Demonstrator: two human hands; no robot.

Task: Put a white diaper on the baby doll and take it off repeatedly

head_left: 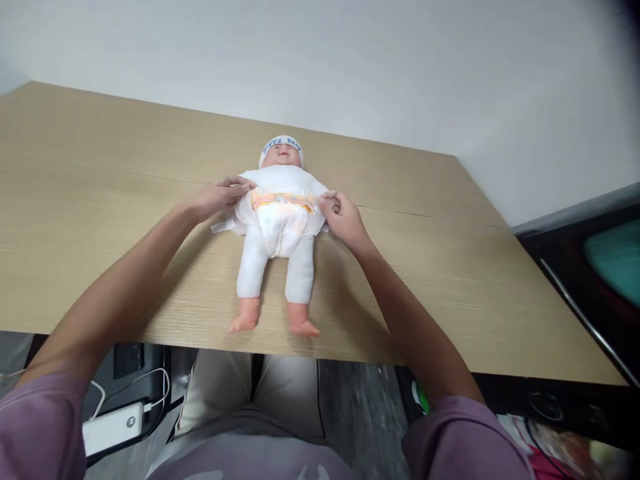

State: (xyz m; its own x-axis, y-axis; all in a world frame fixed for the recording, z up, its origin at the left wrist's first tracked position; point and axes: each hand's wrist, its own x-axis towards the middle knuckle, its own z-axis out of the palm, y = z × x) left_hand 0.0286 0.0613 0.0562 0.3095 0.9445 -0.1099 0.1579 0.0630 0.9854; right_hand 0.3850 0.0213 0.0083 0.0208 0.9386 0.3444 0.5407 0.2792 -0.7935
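Observation:
A baby doll (280, 230) in white clothes and a white cap lies on its back on the wooden table (450, 267), feet towards me. A white diaper (280, 213) with an orange patterned band wraps its waist. My left hand (220, 197) rests with fingers stretched on the doll's side at the diaper's left edge. A diaper tab sticks out below that hand. My right hand (343, 217) pinches the diaper's right edge at the waist.
A white wall rises behind the table. A dark piece of furniture (585, 280) stands to the right. Under the near table edge I see my lap, a white power strip (113, 427) with cables, and the floor.

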